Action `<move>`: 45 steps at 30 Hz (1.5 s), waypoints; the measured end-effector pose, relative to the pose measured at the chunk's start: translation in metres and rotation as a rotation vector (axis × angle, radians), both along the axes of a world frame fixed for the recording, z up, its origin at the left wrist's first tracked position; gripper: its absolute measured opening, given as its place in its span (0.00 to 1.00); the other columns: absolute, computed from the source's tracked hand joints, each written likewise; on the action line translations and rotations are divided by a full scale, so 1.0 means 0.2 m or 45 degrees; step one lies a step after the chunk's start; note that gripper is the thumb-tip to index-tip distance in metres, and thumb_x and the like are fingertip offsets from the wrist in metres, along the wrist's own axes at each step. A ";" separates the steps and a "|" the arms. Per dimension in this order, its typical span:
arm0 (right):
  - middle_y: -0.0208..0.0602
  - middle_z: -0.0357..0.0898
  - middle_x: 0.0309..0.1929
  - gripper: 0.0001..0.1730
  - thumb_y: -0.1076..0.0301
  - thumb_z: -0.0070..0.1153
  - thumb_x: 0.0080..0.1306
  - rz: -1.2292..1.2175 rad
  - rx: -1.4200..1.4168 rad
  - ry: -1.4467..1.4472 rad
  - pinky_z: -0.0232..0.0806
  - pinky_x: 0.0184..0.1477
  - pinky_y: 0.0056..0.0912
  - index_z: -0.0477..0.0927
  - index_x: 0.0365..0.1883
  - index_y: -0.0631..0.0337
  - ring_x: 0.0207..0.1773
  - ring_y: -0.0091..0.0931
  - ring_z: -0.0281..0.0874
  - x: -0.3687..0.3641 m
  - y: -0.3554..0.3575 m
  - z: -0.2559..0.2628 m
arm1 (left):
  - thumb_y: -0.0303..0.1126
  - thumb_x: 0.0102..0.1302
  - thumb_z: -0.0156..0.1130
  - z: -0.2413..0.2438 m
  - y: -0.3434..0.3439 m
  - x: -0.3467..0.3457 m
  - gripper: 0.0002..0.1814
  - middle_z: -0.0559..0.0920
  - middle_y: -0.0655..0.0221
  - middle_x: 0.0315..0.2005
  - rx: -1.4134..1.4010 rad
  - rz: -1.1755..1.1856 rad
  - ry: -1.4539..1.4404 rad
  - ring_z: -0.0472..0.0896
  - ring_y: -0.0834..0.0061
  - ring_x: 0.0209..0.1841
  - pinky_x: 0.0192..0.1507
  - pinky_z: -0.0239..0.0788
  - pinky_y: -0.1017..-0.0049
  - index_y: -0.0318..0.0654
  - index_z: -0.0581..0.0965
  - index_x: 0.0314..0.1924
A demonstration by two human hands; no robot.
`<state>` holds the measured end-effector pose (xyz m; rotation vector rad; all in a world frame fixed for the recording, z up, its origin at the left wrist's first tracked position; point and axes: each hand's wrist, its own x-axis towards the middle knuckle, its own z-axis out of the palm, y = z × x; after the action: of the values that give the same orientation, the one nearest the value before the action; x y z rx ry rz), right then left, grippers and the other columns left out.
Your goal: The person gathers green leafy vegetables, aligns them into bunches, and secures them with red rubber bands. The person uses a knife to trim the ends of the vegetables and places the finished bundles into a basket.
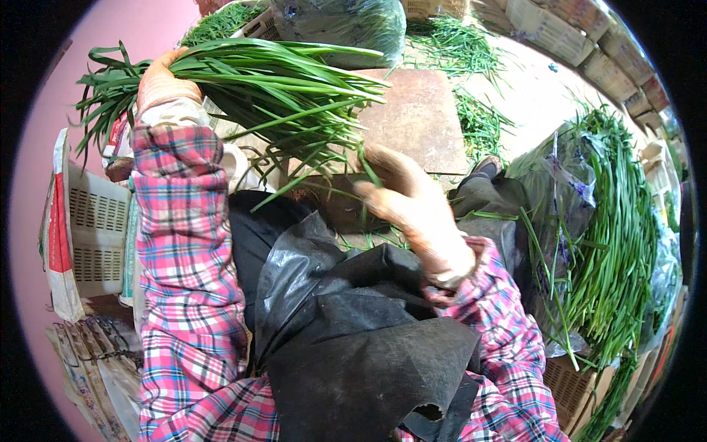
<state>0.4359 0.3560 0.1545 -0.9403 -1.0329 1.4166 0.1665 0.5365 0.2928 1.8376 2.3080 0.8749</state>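
My left hand [168,80], in a pale orange work glove, grips a thick bunch of long flat green leaves [287,88] that look like garlic chives. Leaf tips droop past the wrist on the left, and the stem ends fan out to the right. By those ends is my gloved right hand [409,199], slightly blurred, its thumb and fingers spread. A loose green blade [371,166] crosses the gap between them. Below the bunch, a black apron [364,353] covers my lap.
A worn wooden board [414,119] lies ahead, with loose greens [480,119] beside it. At right rests a large pile of chives [613,237] with plastic wrapping [574,171]. A slotted plastic crate [99,232] stands at left. A plastic-wrapped bundle [342,27] sits at the back.
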 end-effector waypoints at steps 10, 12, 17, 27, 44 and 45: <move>0.34 0.79 0.31 0.14 0.66 0.55 0.59 -0.311 0.219 -0.073 0.66 0.35 0.26 0.80 0.37 0.69 0.31 0.23 0.72 -0.08 0.43 -0.02 | 0.06 0.46 0.52 0.01 -0.22 0.33 0.31 0.82 0.62 0.41 0.428 0.072 -0.171 0.80 0.73 0.44 0.48 0.70 0.79 0.40 0.76 0.51; 0.33 0.79 0.30 0.14 0.67 0.53 0.59 -0.282 0.183 -0.071 0.66 0.34 0.24 0.80 0.38 0.69 0.30 0.21 0.72 0.08 0.38 -0.12 | 0.08 0.48 0.54 0.04 -0.22 0.26 0.29 0.82 0.63 0.41 0.417 0.033 -0.206 0.80 0.74 0.44 0.48 0.70 0.79 0.39 0.75 0.51; 0.31 0.78 0.34 0.15 0.70 0.53 0.61 -0.398 -0.265 -0.059 0.66 0.32 0.19 0.78 0.45 0.67 0.31 0.18 0.70 0.45 0.22 -0.27 | 0.13 0.50 0.60 0.02 -0.23 0.10 0.29 0.83 0.66 0.41 0.219 0.120 -0.037 0.80 0.78 0.43 0.47 0.69 0.81 0.41 0.74 0.55; 0.52 0.67 0.60 0.45 0.57 0.65 0.49 0.045 0.131 -0.296 0.58 0.61 0.34 0.62 0.63 0.65 0.62 0.37 0.65 0.06 0.27 -0.17 | 0.07 0.51 0.53 0.03 -0.19 0.12 0.35 0.82 0.61 0.44 0.141 0.101 -0.334 0.80 0.74 0.44 0.46 0.71 0.79 0.40 0.69 0.60; 0.41 0.78 0.48 0.20 0.61 0.56 0.60 -0.178 0.165 -0.344 0.62 0.58 0.30 0.78 0.48 0.62 0.53 0.28 0.73 0.32 0.37 -0.28 | 0.11 0.61 0.43 0.00 -0.15 0.06 0.26 0.80 0.57 0.46 0.430 -0.044 -1.340 0.80 0.66 0.46 0.48 0.75 0.71 0.36 0.70 0.58; 0.40 0.78 0.47 0.20 0.58 0.53 0.62 -0.322 0.122 -0.126 0.63 0.57 0.29 0.79 0.48 0.61 0.51 0.27 0.74 0.32 0.45 -0.27 | 0.13 0.62 0.43 0.00 -0.14 0.06 0.24 0.80 0.57 0.46 0.495 -0.223 -1.617 0.80 0.65 0.46 0.49 0.75 0.70 0.36 0.70 0.58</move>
<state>0.5002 0.4466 0.0998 -1.0393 -1.0062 1.1118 0.1775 0.5093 0.2922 0.9370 1.1968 1.8028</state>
